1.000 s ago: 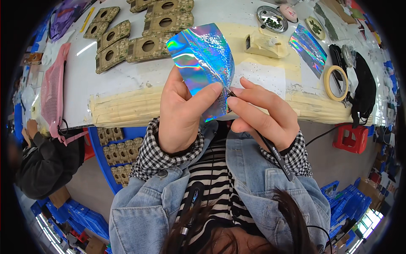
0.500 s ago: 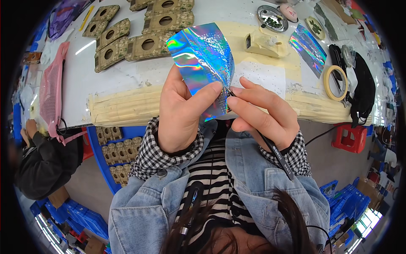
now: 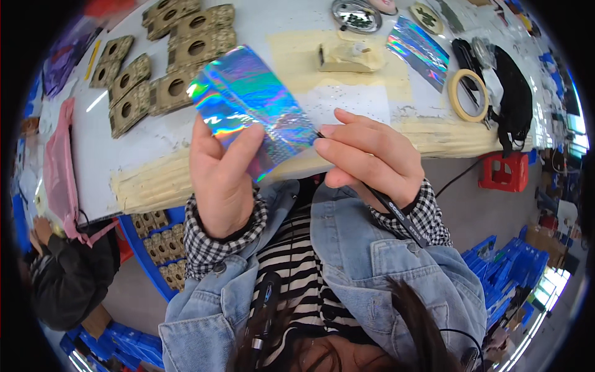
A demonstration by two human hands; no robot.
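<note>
My left hand (image 3: 224,170) pinches a shiny holographic sheet (image 3: 248,90) between thumb and fingers, tilted above the table's front edge. Rows of small raised dots cover its lower right part. My right hand (image 3: 381,155) grips black tweezers (image 3: 400,217), their back end pointing down toward my sleeve. The tips reach the sheet's right edge; whether they touch it or hold anything is too small to tell. Beneath the hands lies a white paper (image 3: 372,102) with tiny dark specks. Beyond it sits a block wrapped in pale tape (image 3: 350,60).
Camouflage-patterned pieces with round holes (image 3: 198,46) lie at the back left. At right are another holographic sheet (image 3: 415,53), a tape roll (image 3: 453,96), a black cloth item (image 3: 514,93) and a metal dish (image 3: 356,17). A pink mesh bag (image 3: 61,167) hangs at left, near another person's dark sleeve (image 3: 80,266).
My hands have drawn apart. The sheet has swung left and tilted, and the tweezer tips have gone from beside my left thumb to its right edge. The whole view has shifted.
</note>
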